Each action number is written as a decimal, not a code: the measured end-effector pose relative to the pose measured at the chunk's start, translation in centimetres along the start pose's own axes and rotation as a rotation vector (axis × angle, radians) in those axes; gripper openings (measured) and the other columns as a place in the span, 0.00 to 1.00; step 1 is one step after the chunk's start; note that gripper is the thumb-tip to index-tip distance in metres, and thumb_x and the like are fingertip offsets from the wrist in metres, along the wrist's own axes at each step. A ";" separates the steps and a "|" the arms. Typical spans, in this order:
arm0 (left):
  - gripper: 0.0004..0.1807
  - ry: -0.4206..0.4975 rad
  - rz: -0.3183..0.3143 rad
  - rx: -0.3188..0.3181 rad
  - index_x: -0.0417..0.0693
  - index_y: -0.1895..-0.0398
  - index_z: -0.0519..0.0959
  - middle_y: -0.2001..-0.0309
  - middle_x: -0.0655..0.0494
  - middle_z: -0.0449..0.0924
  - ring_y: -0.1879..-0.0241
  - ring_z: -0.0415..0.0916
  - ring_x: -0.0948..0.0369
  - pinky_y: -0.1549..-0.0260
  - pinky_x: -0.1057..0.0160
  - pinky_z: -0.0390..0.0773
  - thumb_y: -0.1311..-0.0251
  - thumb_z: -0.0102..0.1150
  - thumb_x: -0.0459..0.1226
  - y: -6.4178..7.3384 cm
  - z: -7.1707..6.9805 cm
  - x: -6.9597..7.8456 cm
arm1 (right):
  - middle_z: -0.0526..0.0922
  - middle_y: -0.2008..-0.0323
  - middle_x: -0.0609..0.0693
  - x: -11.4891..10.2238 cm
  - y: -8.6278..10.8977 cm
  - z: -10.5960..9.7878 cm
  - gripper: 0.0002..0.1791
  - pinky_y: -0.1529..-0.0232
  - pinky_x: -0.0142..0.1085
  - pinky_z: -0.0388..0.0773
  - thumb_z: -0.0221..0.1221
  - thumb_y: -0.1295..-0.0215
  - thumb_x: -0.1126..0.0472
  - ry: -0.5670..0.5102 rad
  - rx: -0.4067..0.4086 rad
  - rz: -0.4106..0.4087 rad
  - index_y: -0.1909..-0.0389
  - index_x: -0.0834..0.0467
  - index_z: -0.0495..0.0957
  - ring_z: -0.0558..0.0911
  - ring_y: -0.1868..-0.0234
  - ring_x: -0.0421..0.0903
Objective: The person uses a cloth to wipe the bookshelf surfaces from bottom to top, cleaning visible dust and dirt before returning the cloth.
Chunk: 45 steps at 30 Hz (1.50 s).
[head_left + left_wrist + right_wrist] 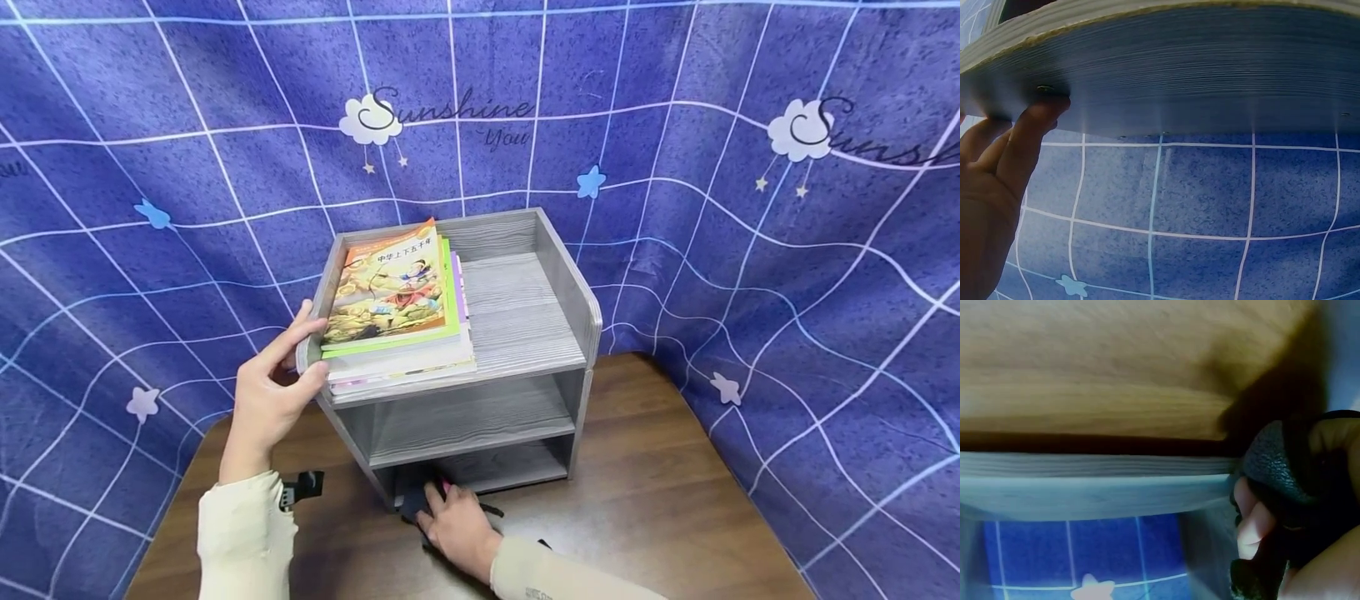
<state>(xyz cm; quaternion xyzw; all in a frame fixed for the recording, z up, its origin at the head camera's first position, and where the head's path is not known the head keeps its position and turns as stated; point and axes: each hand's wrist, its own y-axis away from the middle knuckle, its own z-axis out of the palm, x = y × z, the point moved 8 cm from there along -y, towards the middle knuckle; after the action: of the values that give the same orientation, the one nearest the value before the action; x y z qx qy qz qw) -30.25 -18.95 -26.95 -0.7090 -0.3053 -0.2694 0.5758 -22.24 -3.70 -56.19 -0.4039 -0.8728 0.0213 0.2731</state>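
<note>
A grey wood-grain desktop shelf (517, 292) has an open top tray and two compartments below. My left hand (273, 387) grips the tray's left side panel near its front corner, the thumb at the inner front edge. In the left wrist view, fingertips of the left hand (1007, 169) touch the panel's outer face. Low at the bottom compartment's left front, my right hand (461, 529) holds a black item with a grainy, leather-like surface (1275, 462). A bit of pink shows by its fingers in the head view. I cannot tell what the black item is.
Stacked books (390, 292) with an orange illustrated cover on top fill the tray's left side. The shelf stands on a brown wooden table (637, 467). Behind it hangs a blue gridded curtain (247, 108) with clouds and stars. A black strap piece (309, 485) juts from the left wrist.
</note>
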 end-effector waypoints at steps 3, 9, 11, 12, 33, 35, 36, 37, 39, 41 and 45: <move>0.27 0.007 -0.001 0.001 0.30 0.41 0.78 0.29 0.42 0.66 0.33 0.69 0.59 0.47 0.73 0.72 0.47 0.61 0.17 0.0 -0.1 -0.1 | 0.77 0.40 0.51 0.9 1.1 0.3 0.17 0.78 0.36 0.68 0.57 0.36 0.47 0.012 -0.031 0.024 0.47 0.35 0.81 0.75 0.70 0.47; 0.27 0.052 0.004 0.012 0.28 0.41 0.77 0.29 0.41 0.66 0.32 0.68 0.58 0.46 0.73 0.72 0.49 0.61 0.16 -0.1 -0.2 -0.1 | 0.77 0.38 0.51 3.7 3.9 1.2 0.21 0.77 0.36 0.72 0.58 0.35 0.47 0.033 -0.108 0.060 0.41 0.32 0.80 0.74 0.70 0.47; 0.27 0.057 0.002 0.014 0.28 0.41 0.78 0.30 0.41 0.66 0.32 0.68 0.58 0.47 0.73 0.72 0.49 0.61 0.16 -0.1 -0.1 -0.1 | 0.77 0.38 0.52 4.8 5.1 1.5 0.22 0.77 0.36 0.73 0.60 0.36 0.48 0.028 -0.127 0.076 0.41 0.32 0.80 0.75 0.69 0.48; 0.27 0.057 0.000 0.017 0.28 0.42 0.78 0.30 0.41 0.67 0.32 0.68 0.58 0.46 0.73 0.71 0.49 0.61 0.16 -0.2 -0.1 -0.1 | 0.77 0.38 0.52 5.5 5.7 1.6 0.22 0.77 0.36 0.73 0.62 0.37 0.48 0.026 -0.132 0.084 0.41 0.33 0.80 0.76 0.69 0.48; 0.27 0.020 0.004 0.042 0.30 0.41 0.78 0.30 0.42 0.67 0.32 0.67 0.58 0.47 0.73 0.72 0.48 0.59 0.18 0.0 0.2 0.1 | 0.80 0.49 0.61 11.8 11.1 -0.5 0.14 0.84 0.39 0.73 0.67 0.48 0.57 0.003 -0.038 0.254 0.58 0.46 0.85 0.78 0.70 0.54; 0.27 0.008 0.004 0.040 0.31 0.40 0.78 0.30 0.42 0.67 0.32 0.68 0.58 0.47 0.73 0.72 0.47 0.60 0.18 0.0 0.2 0.1 | 0.80 0.49 0.60 11.0 9.8 -1.8 0.15 0.83 0.38 0.73 0.69 0.49 0.56 -0.009 0.019 0.237 0.58 0.46 0.84 0.78 0.70 0.52; 0.27 0.004 0.003 0.040 0.31 0.40 0.78 0.30 0.43 0.67 0.32 0.68 0.58 0.47 0.73 0.72 0.47 0.60 0.18 0.0 0.2 0.1 | 0.79 0.49 0.59 10.3 9.0 -2.5 0.17 0.81 0.37 0.74 0.69 0.50 0.55 -0.022 0.041 0.224 0.56 0.45 0.84 0.78 0.69 0.51; 0.27 0.012 0.004 0.038 0.31 0.40 0.78 0.30 0.43 0.67 0.31 0.67 0.57 0.46 0.73 0.72 0.47 0.60 0.18 0.0 0.2 0.2 | 0.79 0.48 0.58 9.5 8.0 -3.2 0.20 0.79 0.37 0.75 0.71 0.51 0.53 -0.039 0.069 0.209 0.54 0.44 0.84 0.78 0.69 0.51; 0.27 0.006 0.004 0.039 0.31 0.41 0.78 0.30 0.43 0.67 0.30 0.66 0.57 0.45 0.73 0.71 0.47 0.60 0.18 0.0 0.2 0.2 | 0.78 0.46 0.57 7.4 5.9 -4.5 0.24 0.77 0.36 0.75 0.72 0.52 0.50 -0.067 0.150 0.159 0.50 0.42 0.83 0.78 0.70 0.49; 0.27 0.014 0.003 0.045 0.30 0.41 0.78 0.30 0.42 0.67 0.30 0.66 0.57 0.45 0.73 0.71 0.47 0.59 0.17 0.0 0.2 0.1 | 0.77 0.42 0.56 4.8 3.7 -5.0 0.26 0.75 0.34 0.75 0.70 0.49 0.47 -0.082 0.188 0.089 0.45 0.39 0.81 0.78 0.69 0.47; 0.26 -0.002 -0.004 0.054 0.30 0.41 0.78 0.30 0.43 0.68 0.32 0.68 0.58 0.47 0.73 0.72 0.47 0.60 0.17 0.1 0.3 0.1 | 0.76 0.40 0.54 -0.1 -0.1 -4.4 0.20 0.77 0.33 0.71 0.61 0.40 0.44 -0.037 0.193 -0.029 0.46 0.35 0.80 0.77 0.70 0.45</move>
<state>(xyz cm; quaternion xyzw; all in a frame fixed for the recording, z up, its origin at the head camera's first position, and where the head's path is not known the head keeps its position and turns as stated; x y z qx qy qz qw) -30.06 -18.70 -26.99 -0.6928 -0.3142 -0.2615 0.5941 -20.09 -4.71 -52.49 -0.3626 -0.8774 0.1089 0.2947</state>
